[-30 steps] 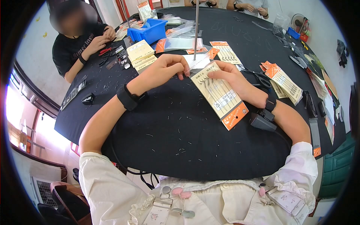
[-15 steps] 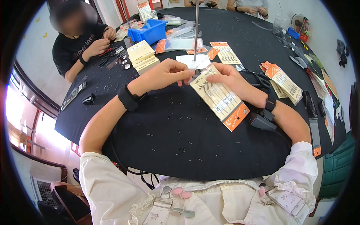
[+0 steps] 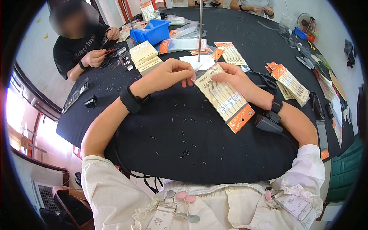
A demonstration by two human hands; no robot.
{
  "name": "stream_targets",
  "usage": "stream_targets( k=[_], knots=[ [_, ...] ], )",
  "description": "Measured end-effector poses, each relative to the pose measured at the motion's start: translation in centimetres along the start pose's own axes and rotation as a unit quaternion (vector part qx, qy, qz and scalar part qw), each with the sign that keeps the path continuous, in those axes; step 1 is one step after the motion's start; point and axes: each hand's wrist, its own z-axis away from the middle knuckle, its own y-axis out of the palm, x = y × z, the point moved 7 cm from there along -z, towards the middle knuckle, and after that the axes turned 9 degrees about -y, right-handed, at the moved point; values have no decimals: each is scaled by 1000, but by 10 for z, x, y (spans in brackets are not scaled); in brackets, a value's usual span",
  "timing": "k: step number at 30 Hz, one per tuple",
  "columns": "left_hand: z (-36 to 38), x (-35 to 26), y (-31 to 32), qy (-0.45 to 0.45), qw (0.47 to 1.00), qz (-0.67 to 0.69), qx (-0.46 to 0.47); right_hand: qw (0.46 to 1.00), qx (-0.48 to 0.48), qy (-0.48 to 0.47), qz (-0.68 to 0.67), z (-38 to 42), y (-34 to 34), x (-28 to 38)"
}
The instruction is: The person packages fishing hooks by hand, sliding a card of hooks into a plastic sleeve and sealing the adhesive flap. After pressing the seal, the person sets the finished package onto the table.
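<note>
My right hand point(image 3: 235, 82) grips a fishing hook packet point(image 3: 224, 97), thumb on its front and fingers behind. The packet is tilted, its orange "Fishing Hooks" end pointing down toward me and a row of dark hooks near its upper end. Beside the packet's upper left corner is my left hand point(image 3: 179, 73), thumb and fingers closed in a pinch. Whatever lies between those fingertips is too small to make out. Behind both hands, a white paper point(image 3: 197, 62) lies at the foot of an upright metal rod point(image 3: 200, 34).
Stacked cream cards point(image 3: 145, 55) and a blue bin point(image 3: 151, 33) stand at the back left. More hook packets point(image 3: 287, 82) and black scissors point(image 3: 265, 81) lie to the right. A co-worker point(image 3: 82, 42) sits at the left. Tiny clippings dot the black tablecloth point(image 3: 199, 165).
My left fingertips have shifted slightly away from the packet's top edge. The packet has turned a little in my right hand. At the left, the co-worker's hands have moved apart.
</note>
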Motion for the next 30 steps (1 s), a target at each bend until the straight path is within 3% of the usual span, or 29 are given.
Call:
stream_targets(
  k=[14,17,20,22,30],
  knots=[
    [0,-1,-1,13,1000,15,0,1000,-14,0,6,0,-1,0],
    [3,-3,-5,-29,1000,10,-9,1000,-5,-1,-2,0,0,1],
    [4,-6,-11,-13,998,45,-49,1000,0,-5,11,-1,0,-1],
    [3,-2,-12,-51,995,14,-87,1000,-2,-5,9,-1,-1,-2],
    [1,0,-7,-13,998,9,-64,997,31,-15,69,0,4,2]
  ],
)
